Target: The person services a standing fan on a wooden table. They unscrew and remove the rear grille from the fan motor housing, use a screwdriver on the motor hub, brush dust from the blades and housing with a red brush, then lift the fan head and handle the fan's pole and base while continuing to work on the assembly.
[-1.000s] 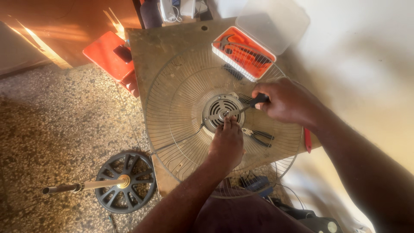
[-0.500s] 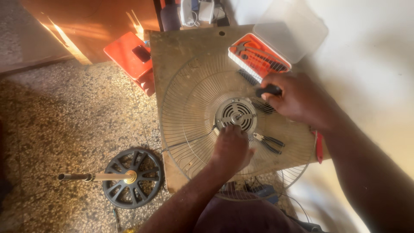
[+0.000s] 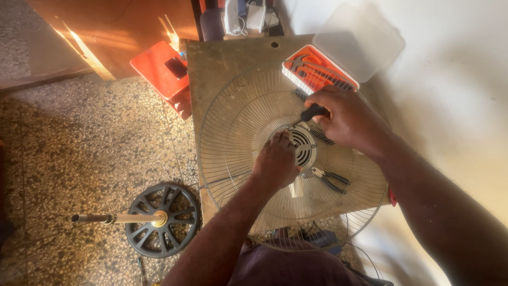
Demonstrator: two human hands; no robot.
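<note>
Fingers of the left hand (image 3: 276,161) press on the round hub (image 3: 302,145) at the centre of the wire fan guard (image 3: 238,122), which lies flat on the worn table (image 3: 211,58). At two o'clock, the right hand (image 3: 346,116) is closed around a black-handled screwdriver (image 3: 309,113), tip angled into the hub. Judging by this, a hub screw is being worked; steady downward pressure matters. Pliers (image 3: 330,179) lie at five o'clock, an orange tool case (image 3: 317,71) at one o'clock.

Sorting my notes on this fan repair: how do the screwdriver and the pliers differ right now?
The screwdriver is gripped in the right hand, tilted with its tip toward the grille hub; the pliers lie flat and unheld on the fan grille, beside the left hand. The screwdriver has one handle, the pliers two. Both handles look dark.
</note>
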